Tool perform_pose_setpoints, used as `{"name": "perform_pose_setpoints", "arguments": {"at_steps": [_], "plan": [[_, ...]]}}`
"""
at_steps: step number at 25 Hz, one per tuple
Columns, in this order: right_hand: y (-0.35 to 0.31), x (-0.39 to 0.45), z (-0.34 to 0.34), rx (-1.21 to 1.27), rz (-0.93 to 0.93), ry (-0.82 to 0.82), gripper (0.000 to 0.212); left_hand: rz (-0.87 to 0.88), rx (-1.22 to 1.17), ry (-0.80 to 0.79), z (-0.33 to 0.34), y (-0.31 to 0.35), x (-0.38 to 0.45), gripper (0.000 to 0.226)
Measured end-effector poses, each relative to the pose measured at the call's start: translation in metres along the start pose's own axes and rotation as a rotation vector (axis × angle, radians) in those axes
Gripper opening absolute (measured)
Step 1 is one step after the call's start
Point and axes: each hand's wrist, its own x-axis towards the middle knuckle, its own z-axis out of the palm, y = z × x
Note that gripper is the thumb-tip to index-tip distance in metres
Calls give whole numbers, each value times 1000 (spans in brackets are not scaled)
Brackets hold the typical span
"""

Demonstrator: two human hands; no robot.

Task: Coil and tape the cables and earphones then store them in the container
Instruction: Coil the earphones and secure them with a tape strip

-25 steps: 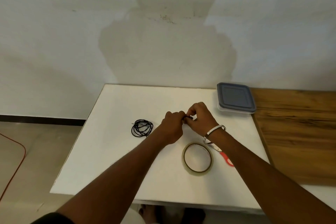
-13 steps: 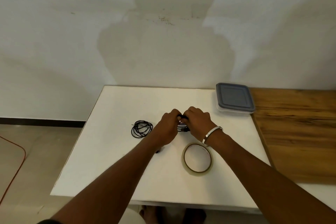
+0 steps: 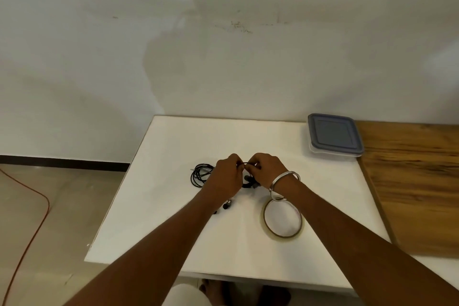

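Both hands, left hand [image 3: 227, 176] and right hand [image 3: 267, 170], pinch a black earphone cord [image 3: 244, 163] between them above the white worktop's [image 3: 161, 206] middle, a coiled cable [image 3: 200, 173] lying just left.

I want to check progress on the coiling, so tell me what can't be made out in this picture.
- Head view: most of the black earphone wire held between the left hand and the right hand is covered by them, so its loops can't be counted.
- Container: the grey lid hides the inside.
- Coiled cable: too small to show tape, partly behind the left hand.
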Motion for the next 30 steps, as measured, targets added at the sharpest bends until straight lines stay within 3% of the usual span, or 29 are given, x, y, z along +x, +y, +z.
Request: {"name": "perform_pose_setpoints", "arguments": {"at_steps": [4,10,14,17,20,23,30], "plan": [[-17,10,17,-174,-67,-10,24,11,200,-10,-4,-20,-1,19],[-43,27,48,-194,-92,34,20,19,386,58,-27,-51,-3,16],[-52,36,63,-234,-103,94,13,14,363,128,-31,-61,-2,18],[-45,33,59,-205,-131,86,19,42,268,170,-32,-61,-4,20],[-34,24,29,-98,-199,84,26,112,169,234,-38,-54,-7,23],[-11,14,-19,-103,-217,243,20,184,142,251,-42,-39,-3,23],[84,-10,-122,-353,-13,497,14,294,147,245,13,52,28,22]]}}
